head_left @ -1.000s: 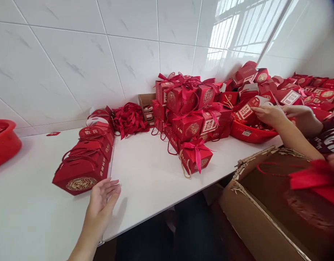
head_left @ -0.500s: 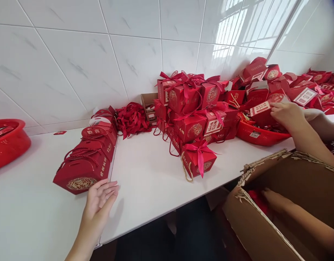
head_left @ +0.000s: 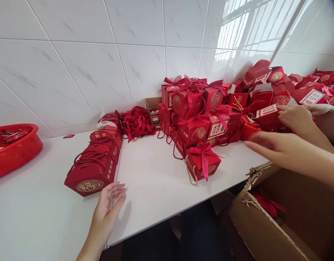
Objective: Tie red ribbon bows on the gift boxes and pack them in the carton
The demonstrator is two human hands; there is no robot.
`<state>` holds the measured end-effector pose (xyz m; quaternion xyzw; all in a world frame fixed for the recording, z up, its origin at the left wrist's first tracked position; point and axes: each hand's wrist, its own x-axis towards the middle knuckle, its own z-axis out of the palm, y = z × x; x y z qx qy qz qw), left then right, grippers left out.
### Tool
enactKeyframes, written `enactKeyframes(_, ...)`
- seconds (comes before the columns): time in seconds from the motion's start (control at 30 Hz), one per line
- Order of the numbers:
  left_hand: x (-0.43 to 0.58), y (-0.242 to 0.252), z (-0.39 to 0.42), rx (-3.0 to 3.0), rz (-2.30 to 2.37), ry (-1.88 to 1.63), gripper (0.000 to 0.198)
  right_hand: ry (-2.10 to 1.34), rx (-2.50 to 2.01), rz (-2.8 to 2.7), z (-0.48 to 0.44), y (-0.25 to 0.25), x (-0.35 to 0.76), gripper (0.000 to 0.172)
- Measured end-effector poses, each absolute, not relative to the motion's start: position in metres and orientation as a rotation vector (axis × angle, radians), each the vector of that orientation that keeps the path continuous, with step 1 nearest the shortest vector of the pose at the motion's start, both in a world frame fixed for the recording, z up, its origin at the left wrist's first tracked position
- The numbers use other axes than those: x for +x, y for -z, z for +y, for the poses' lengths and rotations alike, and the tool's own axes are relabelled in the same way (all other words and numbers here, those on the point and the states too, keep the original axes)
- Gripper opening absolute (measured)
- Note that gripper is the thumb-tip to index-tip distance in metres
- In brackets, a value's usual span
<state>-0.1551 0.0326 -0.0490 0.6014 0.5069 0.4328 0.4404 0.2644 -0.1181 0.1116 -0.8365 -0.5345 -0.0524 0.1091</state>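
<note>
My left hand [head_left: 110, 206] rests on the white table beside the row of red gift boxes [head_left: 90, 170], fingers loosely stretched and nothing in them. Those boxes carry twisted red cord handles and gold emblems. Over the far edge of the cardboard carton [head_left: 265, 214] hangs my right hand [head_left: 276, 146], somewhat blurred, with fingers stretched to the left and no object visible in it. Inside the carton lies a red item [head_left: 267, 204]. Left of that hand sits a red gift box with a pink ribbon bow [head_left: 203, 163] and a gold cord handle.
Stacked bow-tied boxes [head_left: 194, 130] stand mid-table. Behind are a heap of red ribbons [head_left: 137, 123] and a small open carton [head_left: 153, 105]. A red basin [head_left: 22, 156] is at left. On the right, another person's hands [head_left: 297, 117] handle a red box [head_left: 269, 112] near more boxes.
My right hand has risen out of the carton to above its far edge, leaving the red item inside. My left hand stays beside the row. The view has shifted slightly.
</note>
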Motion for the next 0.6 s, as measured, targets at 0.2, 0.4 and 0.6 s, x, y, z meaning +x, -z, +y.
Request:
enactKeyframes(0.2, -0.156, 0.044, 0.033, 1.599, 1.277, -0.964, 0.043, -0.183, -2.534, -1.803, -0.048, -0.080, 0.169, 0.077)
enactKeyframes(0.4, -0.095, -0.029, 0.059, 1.976, 1.057, -0.923, 0.042, -0.137, -2.600, -1.742, -0.047, -0.071, 0.162, 0.058)
enactKeyframes(0.6, 0.044, -0.117, 0.117, 2.096, 0.831, -1.117, 0.058, 0.097, -2.324, -1.657, -0.114, -0.124, 0.205, 0.071)
